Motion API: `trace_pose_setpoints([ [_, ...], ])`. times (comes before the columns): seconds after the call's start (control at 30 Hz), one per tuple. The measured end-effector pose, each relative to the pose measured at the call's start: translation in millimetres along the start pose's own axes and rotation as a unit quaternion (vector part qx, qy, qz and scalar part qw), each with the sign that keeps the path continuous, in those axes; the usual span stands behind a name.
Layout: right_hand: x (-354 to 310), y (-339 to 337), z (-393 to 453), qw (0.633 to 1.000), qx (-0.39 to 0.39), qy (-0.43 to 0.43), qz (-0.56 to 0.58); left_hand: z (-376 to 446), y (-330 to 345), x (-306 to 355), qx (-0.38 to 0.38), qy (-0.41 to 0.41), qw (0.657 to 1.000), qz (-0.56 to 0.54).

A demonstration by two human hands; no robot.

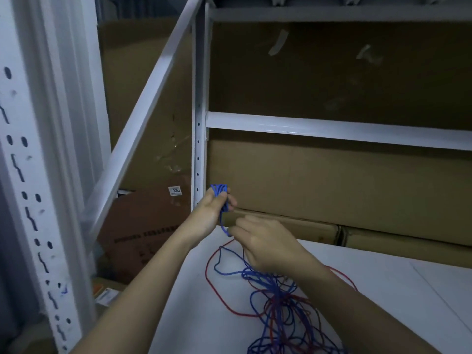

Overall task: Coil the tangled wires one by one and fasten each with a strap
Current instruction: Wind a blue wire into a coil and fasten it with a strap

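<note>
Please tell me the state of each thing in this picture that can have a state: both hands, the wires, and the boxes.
left hand: raised, grips a small coil of blue wire.
right hand: pinches the blue wire just below the coil.
blue wire: partly coiled; the rest lies tangled on the white surface.
red wire: loose, tangled with the blue one, not coiled.
cardboard boxes: closed, behind the white rack.

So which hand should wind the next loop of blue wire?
Probably the right hand: it pinches the loose blue wire just below the coil, which the left hand grips.
</note>
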State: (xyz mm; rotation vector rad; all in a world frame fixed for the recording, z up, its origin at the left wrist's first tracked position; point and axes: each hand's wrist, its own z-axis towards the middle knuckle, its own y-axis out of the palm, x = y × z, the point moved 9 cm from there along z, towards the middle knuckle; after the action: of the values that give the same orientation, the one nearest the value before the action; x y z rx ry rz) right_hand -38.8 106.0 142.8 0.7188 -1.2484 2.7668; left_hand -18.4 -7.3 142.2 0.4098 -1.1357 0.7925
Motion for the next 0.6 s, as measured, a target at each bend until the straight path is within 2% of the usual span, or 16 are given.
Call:
trace_pose_setpoints([
  [0.13, 6.8, -15.9, 5.1, 0.999, 0.035, -0.023, 0.001, -7.0, 8.7, -11.2, -0.061, -0.015, 0.995, 0.072],
  [0.2, 17.8, -20.1, 5.9, 0.998, 0.054, 0.002, 0.034, -8.4, 11.6, -16.2, -0.093, -0.018, 0.992, 0.085],
  [0.27, 36.0, -22.8, 5.6, 0.989, 0.079, 0.067, 0.109, -11.4, 12.5, -18.6, -0.112, -0.025, 0.991, 0.068],
  [0.37, 65.2, -16.1, 5.2, 0.944, 0.084, 0.172, 0.269, -16.4, 23.4, -13.8, -0.17, -0.011, 0.985, 0.005],
  [0.5, 77.8, -0.7, 11.0, 0.899, 0.044, 0.232, 0.37, -15.1, 24.6, -13.4, -0.187, -0.008, 0.979, -0.082],
  [0.6, 80.0, 5.7, 14.3, 0.853, 0.027, 0.262, 0.45, -14.6, 27.6, -11.1, -0.207, -0.001, 0.974, -0.088],
])
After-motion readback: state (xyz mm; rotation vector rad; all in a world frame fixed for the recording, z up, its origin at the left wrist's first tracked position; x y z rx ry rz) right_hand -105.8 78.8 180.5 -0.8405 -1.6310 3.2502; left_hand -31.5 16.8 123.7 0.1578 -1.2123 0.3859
